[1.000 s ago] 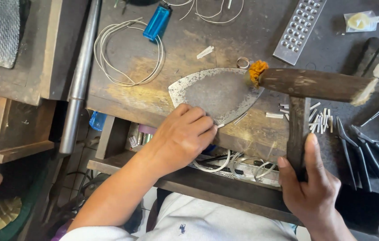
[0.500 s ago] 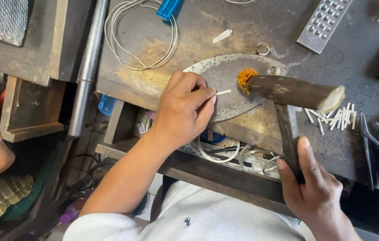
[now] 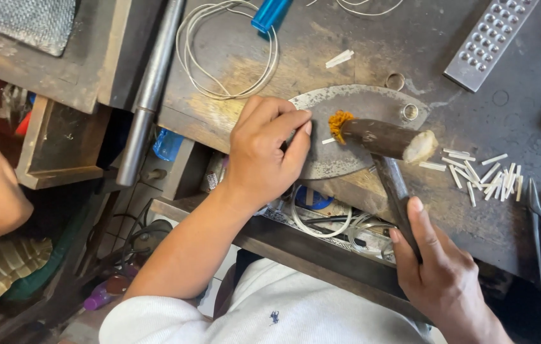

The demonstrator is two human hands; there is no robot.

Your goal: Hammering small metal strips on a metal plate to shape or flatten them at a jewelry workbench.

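Step in hand, as I judge it: flattening a short pale metal strip (image 3: 328, 141) on the grey teardrop-shaped steel plate (image 3: 372, 102), which lies on the scarred dark wooden surface (image 3: 525, 127).

Left hand (image 3: 264, 156): fingers curled, fingertips (image 3: 305, 127) pressed to the plate just left of the strip, steadying it; whether they pinch its end, cannot tell.

Right hand (image 3: 445, 280): grip wrapped tight around the handle of the dark wooden mallet (image 3: 382, 137), frayed orange face just beside the strip.

Loose pale strips (image 3: 484, 172) lie to the right, coiled silver wire (image 3: 229, 51) far left.

Next blow likely calls for a square hit clear of the fingertips.
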